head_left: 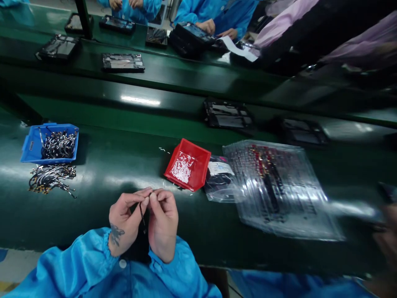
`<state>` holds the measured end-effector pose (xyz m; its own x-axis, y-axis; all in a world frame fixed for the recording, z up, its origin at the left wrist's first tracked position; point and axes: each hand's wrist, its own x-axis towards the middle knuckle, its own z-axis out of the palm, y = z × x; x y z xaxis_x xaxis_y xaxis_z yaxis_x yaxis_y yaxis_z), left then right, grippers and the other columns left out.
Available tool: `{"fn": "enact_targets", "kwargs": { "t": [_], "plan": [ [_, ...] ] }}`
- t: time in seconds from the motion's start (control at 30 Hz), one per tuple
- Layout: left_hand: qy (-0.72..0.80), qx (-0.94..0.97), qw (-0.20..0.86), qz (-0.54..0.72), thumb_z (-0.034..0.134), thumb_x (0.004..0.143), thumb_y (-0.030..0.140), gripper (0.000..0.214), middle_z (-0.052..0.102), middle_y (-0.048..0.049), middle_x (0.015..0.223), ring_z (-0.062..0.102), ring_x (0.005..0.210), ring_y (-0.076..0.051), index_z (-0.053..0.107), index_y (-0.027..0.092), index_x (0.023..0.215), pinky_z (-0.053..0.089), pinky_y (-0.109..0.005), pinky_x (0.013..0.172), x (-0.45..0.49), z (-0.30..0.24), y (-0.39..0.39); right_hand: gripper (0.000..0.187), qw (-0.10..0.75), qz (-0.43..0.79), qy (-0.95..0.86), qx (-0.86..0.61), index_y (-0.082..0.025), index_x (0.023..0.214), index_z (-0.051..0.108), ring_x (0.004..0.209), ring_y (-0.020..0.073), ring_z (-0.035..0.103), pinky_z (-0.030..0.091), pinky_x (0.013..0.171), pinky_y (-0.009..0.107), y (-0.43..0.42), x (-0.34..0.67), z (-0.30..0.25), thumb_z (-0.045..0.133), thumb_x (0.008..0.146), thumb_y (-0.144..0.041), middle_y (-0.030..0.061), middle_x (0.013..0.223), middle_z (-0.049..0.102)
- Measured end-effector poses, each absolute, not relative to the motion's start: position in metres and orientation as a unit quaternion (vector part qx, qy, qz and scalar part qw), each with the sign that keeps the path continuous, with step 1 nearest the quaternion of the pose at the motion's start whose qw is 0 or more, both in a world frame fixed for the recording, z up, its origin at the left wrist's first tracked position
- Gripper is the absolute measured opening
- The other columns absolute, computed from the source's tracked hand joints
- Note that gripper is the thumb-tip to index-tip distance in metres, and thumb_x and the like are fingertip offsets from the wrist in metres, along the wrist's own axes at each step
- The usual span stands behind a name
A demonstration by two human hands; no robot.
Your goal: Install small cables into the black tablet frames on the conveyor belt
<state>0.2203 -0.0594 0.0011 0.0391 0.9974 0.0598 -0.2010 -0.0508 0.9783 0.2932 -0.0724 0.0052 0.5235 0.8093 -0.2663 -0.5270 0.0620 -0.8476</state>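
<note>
My left hand (125, 219) and my right hand (163, 221) meet at the fingertips over the near edge of the green bench. Between them they pinch a thin black cable (142, 215) that hangs down in a short loop. Both wrists come out of blue sleeves. A red bin (198, 159) with small white parts stands just beyond my right hand. At the left, a blue bin (31, 145) holds several black cables, and a loose pile of cables (51, 178) lies in front of it.
A small plastic bag (220, 182) and a stack of clear blister trays (279, 190) lie to the right of the red bin. Black device frames (228, 115) ride on the green conveyor behind. Other people in blue coats work on the far side.
</note>
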Motion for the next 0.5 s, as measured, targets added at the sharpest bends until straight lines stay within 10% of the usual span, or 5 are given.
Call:
{"fn": "enact_targets", "kwargs": {
  "t": [0.5],
  "plan": [
    [0.447, 0.312, 0.680, 0.491, 0.075, 0.072, 0.021, 0.018, 0.065, 0.0036, 0.069, 0.062, 0.068, -0.009, 0.059, 0.017, 0.080, 0.049, -0.018, 0.069, 0.232, 0.033, -0.035, 0.023, 0.663, 0.412, -0.279, -0.560, -0.022, 0.083, 0.053, 0.084, 0.0142, 0.053, 0.048, 0.072, 0.026, -0.075, 0.319, -0.004, 0.071, 0.076, -0.033, 0.0004, 0.092, 0.048]
  ]
}}
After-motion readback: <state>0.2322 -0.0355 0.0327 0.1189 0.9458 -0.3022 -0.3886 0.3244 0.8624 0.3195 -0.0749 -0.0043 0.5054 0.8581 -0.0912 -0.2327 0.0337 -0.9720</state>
